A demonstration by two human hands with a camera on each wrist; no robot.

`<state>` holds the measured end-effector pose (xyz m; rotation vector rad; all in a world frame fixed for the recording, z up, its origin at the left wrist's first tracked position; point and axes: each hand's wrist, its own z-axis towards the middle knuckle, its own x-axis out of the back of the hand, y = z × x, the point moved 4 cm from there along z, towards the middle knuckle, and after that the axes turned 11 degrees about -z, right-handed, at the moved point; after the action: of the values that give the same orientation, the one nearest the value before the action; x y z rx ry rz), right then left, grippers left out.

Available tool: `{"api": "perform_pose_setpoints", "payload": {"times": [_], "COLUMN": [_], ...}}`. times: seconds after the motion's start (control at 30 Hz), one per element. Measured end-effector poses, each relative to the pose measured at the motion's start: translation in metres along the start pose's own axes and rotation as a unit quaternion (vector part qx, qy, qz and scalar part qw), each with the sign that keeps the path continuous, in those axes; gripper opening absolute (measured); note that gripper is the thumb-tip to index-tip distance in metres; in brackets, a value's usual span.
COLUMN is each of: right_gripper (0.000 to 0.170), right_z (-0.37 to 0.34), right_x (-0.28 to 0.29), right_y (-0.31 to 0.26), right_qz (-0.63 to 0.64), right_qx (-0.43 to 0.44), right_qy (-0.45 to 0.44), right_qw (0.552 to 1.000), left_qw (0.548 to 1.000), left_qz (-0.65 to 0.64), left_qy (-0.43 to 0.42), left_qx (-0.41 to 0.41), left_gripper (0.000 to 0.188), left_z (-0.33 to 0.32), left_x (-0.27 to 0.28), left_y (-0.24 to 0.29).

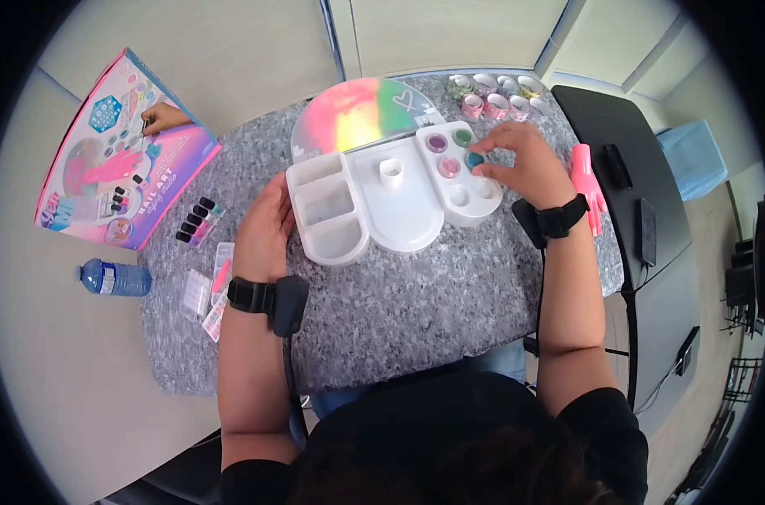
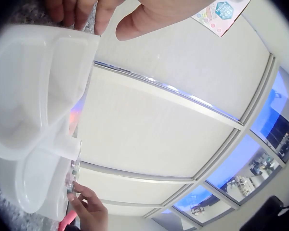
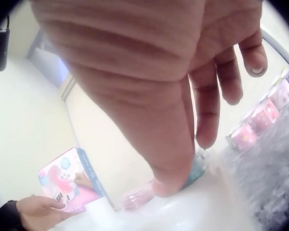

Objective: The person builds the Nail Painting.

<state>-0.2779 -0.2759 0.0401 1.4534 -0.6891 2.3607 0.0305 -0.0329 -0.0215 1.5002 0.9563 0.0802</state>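
Small round teal pot [image 1: 476,160], seemingly plastic: sitting at the middle-row, far-right well of the white moulded-plastic tray [image 1: 405,220]. Right hand [image 1: 530,168]: thumb and fingers are pinching the pot's sides. Probable handling: light, stiff, slick; opposite rim edges are offering the surest hold. Left hand [image 1: 262,229]: fingers are lying loosely extended along the tray's left edge, grasping nothing.

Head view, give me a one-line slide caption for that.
Right hand pinching a small teal pot at the white tray, left hand at the tray's left edge.
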Motion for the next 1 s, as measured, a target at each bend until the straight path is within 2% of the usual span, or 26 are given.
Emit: {"api": "perform_pose_setpoints", "payload": {"times": [0.03,0.1,0.13,0.2,0.3,0.43,0.63,0.77,0.83,0.9,0.93,0.97,1.0], "right_gripper": [0.031,0.029,0.029,0.028,0.025,0.021,0.02,0.028,0.034,0.038,0.039,0.039,0.04], "right_z": [0.0,0.007,0.009,0.01,0.006,0.007,0.005,0.005,0.0,-0.014,-0.021,-0.025,-0.03], "right_x": [-0.001,0.012,0.011,0.006,-0.006,-0.004,-0.005,0.003,0.026,0.041,0.043,0.047,0.043], "right_y": [-0.006,-0.023,-0.028,-0.038,-0.039,-0.05,-0.044,-0.029,0.001,0.034,0.049,0.058,0.066], "right_qz": [0.005,0.023,0.025,0.021,0.034,0.026,0.03,0.061,0.036,-0.014,-0.02,-0.024,-0.011], "right_qx": [0.0,0.036,0.037,0.081,0.062,0.072,0.04,0.081,-0.032,-0.128,-0.209,-0.214,-0.242], "right_qy": [-0.002,0.108,0.109,0.037,0.01,0.035,-0.01,0.016,0.038,0.003,-0.055,-0.055,-0.101], "right_qw": [1.0,0.993,0.993,0.996,0.997,0.996,0.999,0.995,0.998,0.992,0.976,0.975,0.965], "left_qw": [1.0,1.0,1.0,1.0,1.0,1.0,1.0,1.0,1.0,1.0,1.0,1.0,1.0], "left_qz": [0.003,-0.009,-0.007,0.0,0.01,-0.014,-0.006,0.014,0.025,0.015,0.009,0.008,0.007], "left_qy": [0.004,-0.016,-0.015,-0.011,0.019,0.015,-0.019,0.008,0.011,0.004,0.002,-0.003,0.005], "left_qx": [0.001,0.005,0.004,0.003,0.001,0.006,0.005,0.005,0.008,0.001,-0.01,-0.006,-0.003], "left_gripper": [0.055,0.062,0.062,0.062,0.056,0.056,0.06,0.06,0.062,0.056,0.052,0.052,0.052], "left_z": [-0.002,0.001,0.0,-0.001,-0.002,-0.004,-0.003,-0.002,-0.006,-0.001,0.0,0.0,-0.001], "left_x": [0.004,0.006,0.006,0.004,-0.001,0.004,0.0,0.0,0.0,0.007,0.006,0.004,0.003], "left_y": [-0.001,-0.002,0.0,0.001,0.002,0.003,0.001,0.005,0.003,-0.001,-0.001,-0.002,-0.001]}}
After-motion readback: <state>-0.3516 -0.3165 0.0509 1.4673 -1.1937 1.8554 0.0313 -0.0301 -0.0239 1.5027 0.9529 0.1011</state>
